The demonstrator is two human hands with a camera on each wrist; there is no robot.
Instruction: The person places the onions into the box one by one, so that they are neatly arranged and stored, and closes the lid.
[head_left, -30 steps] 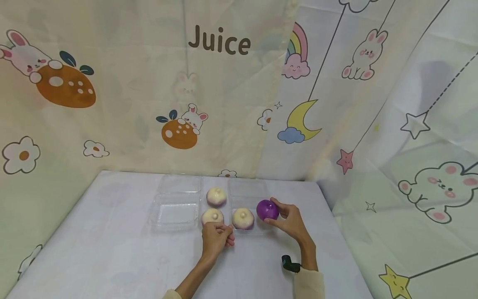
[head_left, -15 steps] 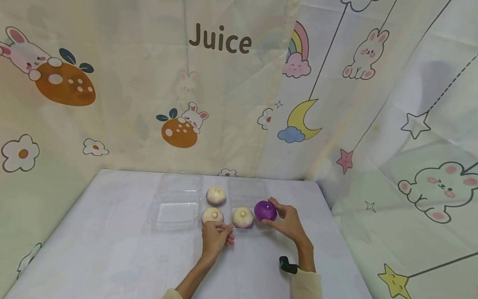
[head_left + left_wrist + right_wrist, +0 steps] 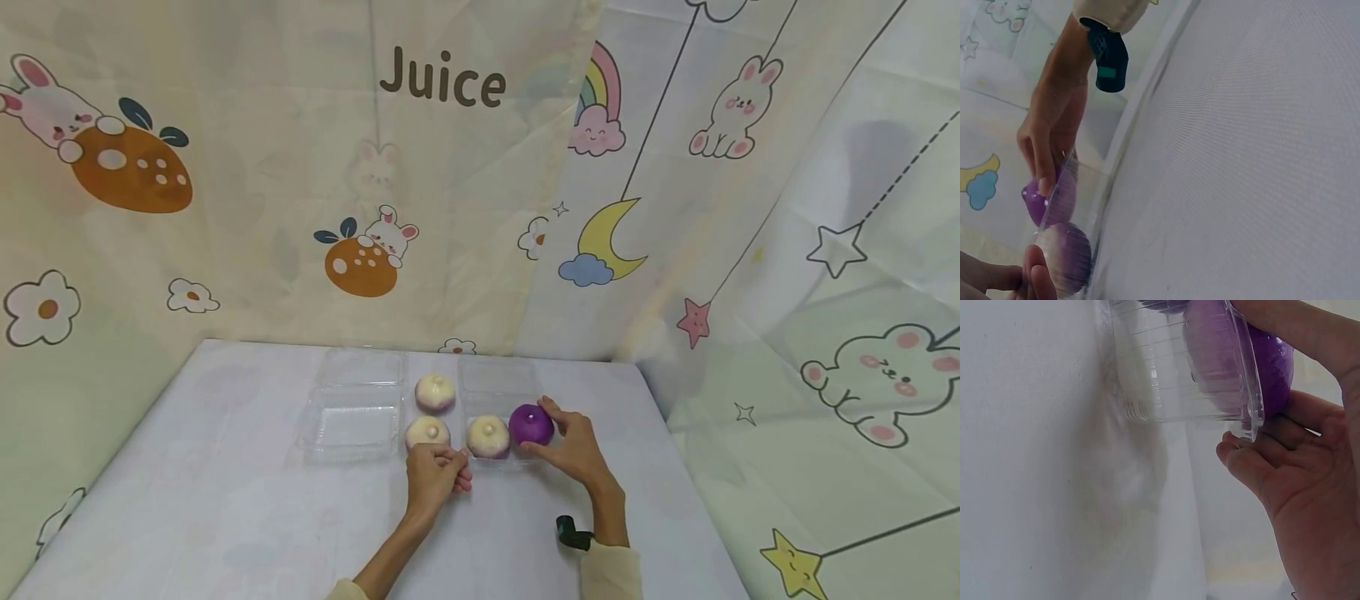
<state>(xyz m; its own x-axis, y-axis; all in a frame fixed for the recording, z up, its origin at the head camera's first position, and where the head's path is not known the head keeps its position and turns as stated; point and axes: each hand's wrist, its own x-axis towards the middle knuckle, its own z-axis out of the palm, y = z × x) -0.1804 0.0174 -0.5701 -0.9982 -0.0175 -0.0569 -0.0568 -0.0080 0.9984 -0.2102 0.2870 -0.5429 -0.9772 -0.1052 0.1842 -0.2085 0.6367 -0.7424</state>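
My right hand (image 3: 576, 448) holds a glossy purple onion-shaped thing (image 3: 531, 425) between thumb and fingers, at the right side of a clear plastic box (image 3: 1160, 394). Part of the purple thing shows through the box wall in the right wrist view. Beside it in the box sits a white-and-purple onion-shaped thing (image 3: 488, 437). At the box's front left corner, my left hand (image 3: 435, 477) pinches the rim with thumb and fingertips (image 3: 1036, 265). Just behind that hand lies another white-and-purple one (image 3: 427, 432), partly covered by it; a third (image 3: 435, 392) stands farther back.
A second clear box (image 3: 356, 429) lies open on the left, its lid (image 3: 363, 368) toward the wall. The right box's lid (image 3: 497, 377) is folded back too. White cloth covers the table (image 3: 225, 500); printed curtains (image 3: 262, 167) rise behind and at the right.
My right hand has moved slightly left and toward me with the purple onion-shaped thing, which now sits close against the white-and-purple one in the box. My left hand has stayed in place.
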